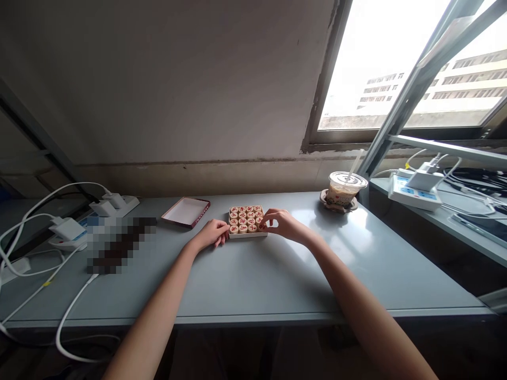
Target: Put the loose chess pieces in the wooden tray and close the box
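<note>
Two bare forearms are reaching forward across a grey surface (245, 279). The left hand (212, 234) is resting with fingers curled loosely, its grip holding nothing, touching the left edge of a shallow box (247, 234) of round wooden game pieces (242, 217). The right hand (279, 221) is pinching what seems to be one red-marked piece (262, 226) at the box's near right corner. Beyond the left grip, an open lid (185, 211) is lying. Farther right of the right grip, a lidded drink cup (344, 190) is standing.
</note>
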The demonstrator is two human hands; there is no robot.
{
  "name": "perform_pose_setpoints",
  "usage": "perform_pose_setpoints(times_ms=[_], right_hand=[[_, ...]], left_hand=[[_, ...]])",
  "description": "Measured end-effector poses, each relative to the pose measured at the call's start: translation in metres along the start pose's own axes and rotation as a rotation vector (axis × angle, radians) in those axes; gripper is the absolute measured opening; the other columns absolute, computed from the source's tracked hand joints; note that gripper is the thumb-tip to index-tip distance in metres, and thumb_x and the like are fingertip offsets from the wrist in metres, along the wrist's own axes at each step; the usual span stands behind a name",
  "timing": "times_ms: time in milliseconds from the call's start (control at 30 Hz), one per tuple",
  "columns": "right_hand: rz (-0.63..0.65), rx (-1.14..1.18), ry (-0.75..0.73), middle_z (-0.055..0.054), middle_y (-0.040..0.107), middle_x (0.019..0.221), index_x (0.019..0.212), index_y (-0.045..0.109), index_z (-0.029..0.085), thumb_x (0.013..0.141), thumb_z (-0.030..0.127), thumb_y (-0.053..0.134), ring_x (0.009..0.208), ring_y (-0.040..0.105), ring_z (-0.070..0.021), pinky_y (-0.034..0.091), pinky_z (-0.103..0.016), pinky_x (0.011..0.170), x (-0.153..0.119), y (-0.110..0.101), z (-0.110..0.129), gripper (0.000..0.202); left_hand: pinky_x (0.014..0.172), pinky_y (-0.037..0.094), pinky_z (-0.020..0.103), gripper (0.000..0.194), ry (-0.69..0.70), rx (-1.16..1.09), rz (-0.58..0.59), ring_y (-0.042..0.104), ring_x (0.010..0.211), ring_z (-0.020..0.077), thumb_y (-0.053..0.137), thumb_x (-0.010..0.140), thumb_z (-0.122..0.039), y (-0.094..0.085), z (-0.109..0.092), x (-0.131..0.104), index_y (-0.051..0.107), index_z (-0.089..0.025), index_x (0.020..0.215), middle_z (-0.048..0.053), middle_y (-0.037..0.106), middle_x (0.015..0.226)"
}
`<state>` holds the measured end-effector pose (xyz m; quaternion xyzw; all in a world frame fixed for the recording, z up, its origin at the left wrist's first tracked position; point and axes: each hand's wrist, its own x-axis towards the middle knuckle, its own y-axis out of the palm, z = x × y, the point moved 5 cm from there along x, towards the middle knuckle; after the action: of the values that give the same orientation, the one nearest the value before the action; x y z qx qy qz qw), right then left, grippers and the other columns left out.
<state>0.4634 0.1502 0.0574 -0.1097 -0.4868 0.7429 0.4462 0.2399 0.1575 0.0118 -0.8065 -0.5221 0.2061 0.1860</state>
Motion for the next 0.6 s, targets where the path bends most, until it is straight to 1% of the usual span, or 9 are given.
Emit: perform_pose_setpoints(times_ms=[167, 233, 300, 367, 400, 467, 500, 533, 600], right_hand=[[-0.002, -0.068, 0.015, -0.004, 0.059, 0.09, 0.085, 0.067, 0.021, 0.084, 0.035, 0.059, 0.076, 0.055, -0.0139, 0.043, -0.026, 0.072, -0.001, 0.0, -0.002, 0.016], [-0.006, -0.094, 0.022, -0.004, 0.058, 0.091, 0.084, 0.066, 0.021, 0.083, 0.036, 0.06, 0.074, 0.054, -0.0132, 0.043, -0.026, 0.071, -0.001, 0.0, -0.004, 0.016], [-0.017, -0.1, 0.027, -0.004, 0.056, 0.093, 0.085, 0.065, 0.022, 0.082, 0.038, 0.061, 0.074, 0.052, -0.0127, 0.043, -0.026, 0.071, -0.001, 0.0, -0.007, 0.017], [-0.023, -0.086, 0.032, -0.004, 0.056, 0.094, 0.086, 0.064, 0.022, 0.082, 0.042, 0.061, 0.074, 0.052, -0.0132, 0.043, -0.027, 0.07, 0.0, 0.0, -0.011, 0.021], [-0.021, -0.073, 0.035, -0.004, 0.056, 0.093, 0.086, 0.064, 0.022, 0.082, 0.043, 0.059, 0.075, 0.052, -0.0136, 0.044, -0.027, 0.07, 0.0, 0.0, -0.014, 0.022], [-0.013, -0.046, 0.039, -0.004, 0.056, 0.092, 0.087, 0.065, 0.022, 0.084, 0.044, 0.056, 0.075, 0.052, -0.0143, 0.044, -0.028, 0.07, 0.001, 0.001, -0.018, 0.024], [-0.01, -0.038, 0.041, -0.005, 0.056, 0.092, 0.088, 0.065, 0.022, 0.085, 0.044, 0.054, 0.075, 0.052, -0.0144, 0.044, -0.028, 0.07, 0.0, 0.002, -0.019, 0.025], [-0.008, -0.035, 0.041, -0.005, 0.057, 0.091, 0.088, 0.065, 0.022, 0.087, 0.044, 0.052, 0.075, 0.053, -0.0145, 0.044, -0.028, 0.069, 0.0, 0.002, -0.021, 0.026], [-0.014, -0.04, 0.039, -0.005, 0.057, 0.088, 0.088, 0.065, 0.021, 0.088, 0.045, 0.049, 0.073, 0.053, -0.0146, 0.044, -0.028, 0.068, 0.0, 0.003, -0.023, 0.028]], left_hand=[[0.042, 0.033, 0.022, 0.035, 0.007, 0.029, 0.009, 0.043, 0.033, 0.0077, 0.042, 0.083, -0.041, 0.002, 0.001, 0.0, 0.054, -0.016, 0.062, 0.0, 0.057, 0.05], [0.045, 0.036, 0.023, 0.036, 0.055, 0.12, -0.059, 0.044, 0.035, 0.0088, 0.04, 0.085, -0.04, -0.001, -0.003, 0.0, 0.054, -0.017, 0.062, 0.0, 0.057, 0.049], [0.054, 0.042, 0.026, 0.036, 0.121, 0.314, -0.254, 0.051, 0.045, 0.0124, 0.038, 0.087, -0.037, -0.009, -0.009, -0.003, 0.055, -0.017, 0.062, 0.002, 0.059, 0.054], [0.074, 0.046, 0.031, 0.031, 0.185, 0.527, -0.521, 0.062, 0.074, 0.0196, 0.038, 0.088, -0.032, -0.022, -0.014, -0.008, 0.06, -0.017, 0.074, 0.008, 0.067, 0.077], [0.085, 0.044, 0.035, 0.027, 0.203, 0.607, -0.637, 0.06, 0.095, 0.0239, 0.04, 0.089, -0.031, -0.028, -0.014, -0.011, 0.062, -0.017, 0.087, 0.012, 0.067, 0.097], [0.103, 0.033, 0.043, 0.033, 0.181, 0.699, -0.766, 0.042, 0.126, 0.0307, 0.046, 0.087, -0.031, -0.038, -0.006, -0.013, 0.055, -0.015, 0.113, 0.017, 0.052, 0.131], [0.107, 0.028, 0.046, 0.04, 0.132, 0.726, -0.77, 0.034, 0.132, 0.0329, 0.049, 0.086, -0.032, -0.043, 0.001, -0.012, 0.05, -0.013, 0.121, 0.019, 0.045, 0.137], [0.108, 0.024, 0.048, 0.043, 0.059, 0.745, -0.747, 0.033, 0.133, 0.0345, 0.05, 0.086, -0.032, -0.047, 0.01, -0.011, 0.049, -0.011, 0.124, 0.021, 0.044, 0.138], [0.106, 0.028, 0.049, 0.036, -0.089, 0.766, -0.664, 0.045, 0.124, 0.0349, 0.044, 0.088, -0.026, -0.053, 0.026, -0.008, 0.053, -0.009, 0.119, 0.023, 0.055, 0.125]])
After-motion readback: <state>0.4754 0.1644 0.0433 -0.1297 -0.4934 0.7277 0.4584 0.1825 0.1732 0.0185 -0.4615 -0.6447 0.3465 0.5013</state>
